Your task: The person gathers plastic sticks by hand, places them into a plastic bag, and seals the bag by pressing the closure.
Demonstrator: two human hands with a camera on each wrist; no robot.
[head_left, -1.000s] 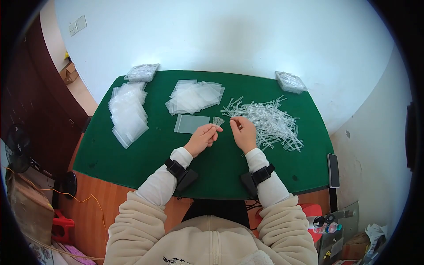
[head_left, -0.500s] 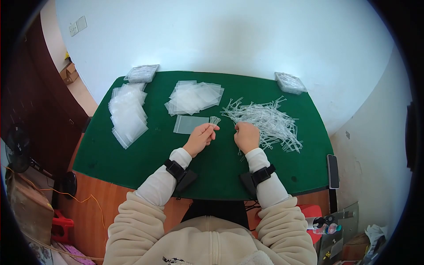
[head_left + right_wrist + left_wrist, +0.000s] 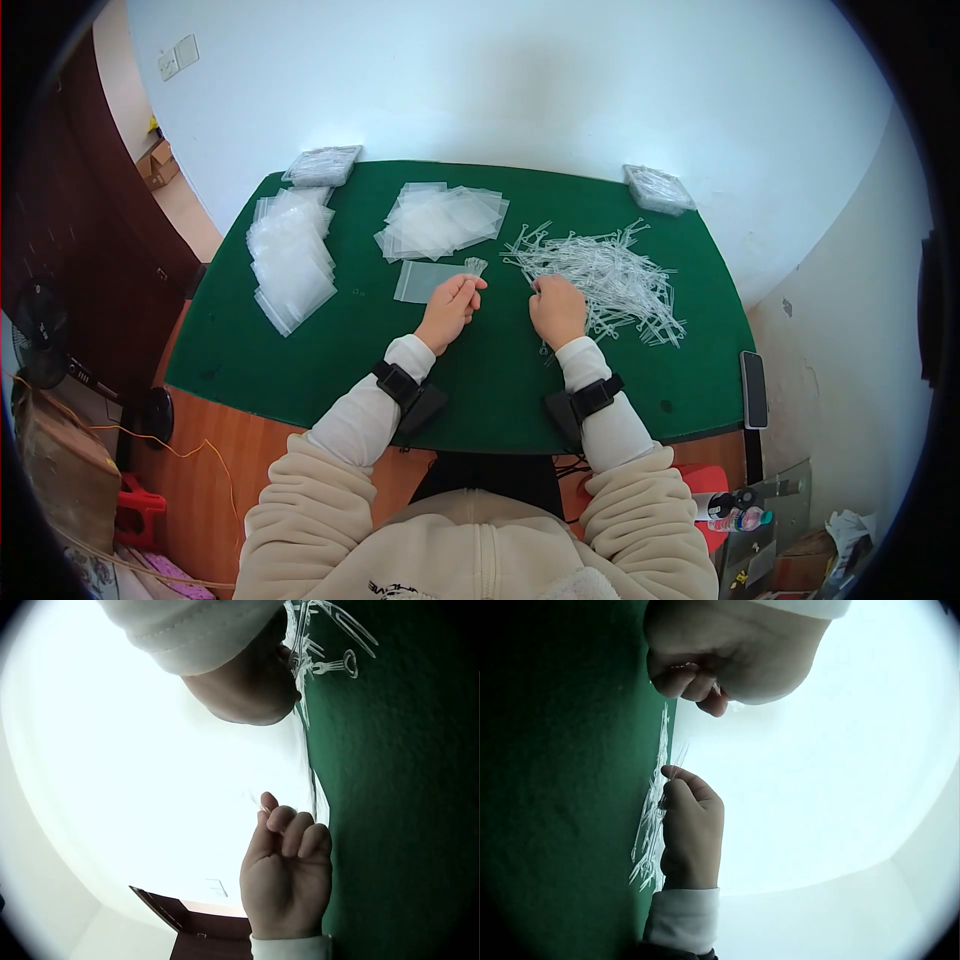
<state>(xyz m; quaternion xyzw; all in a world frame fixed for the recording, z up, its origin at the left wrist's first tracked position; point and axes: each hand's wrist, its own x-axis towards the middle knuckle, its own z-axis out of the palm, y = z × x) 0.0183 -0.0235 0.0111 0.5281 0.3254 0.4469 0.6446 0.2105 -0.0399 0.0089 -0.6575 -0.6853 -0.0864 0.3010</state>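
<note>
In the head view the left hand (image 3: 449, 312) grips a small bundle of clear plastic forks (image 3: 476, 266), its heads fanned out above the fingers. A flat clear zip bag (image 3: 418, 281) lies on the green table just beyond that hand. At the left edge of a loose pile of clear forks (image 3: 625, 279), the right hand (image 3: 558, 309) has its fingertips bent down. In the left wrist view the right hand (image 3: 694, 825) pinches thin clear pieces between thumb and finger. The right wrist view shows the left hand (image 3: 289, 874) with fingers curled round the bundle.
Clear bags lie in a fanned stack (image 3: 290, 255) at the left and a looser heap (image 3: 443, 220) at the back middle. Wrapped packs stand at the back left (image 3: 324, 166) and back right (image 3: 658, 189). A phone (image 3: 755, 388) lies at the right edge.
The left hand has moved left with its bundle, now over the flat bag's right side. The right hand has moved slightly right and down to the pile's edge.
</note>
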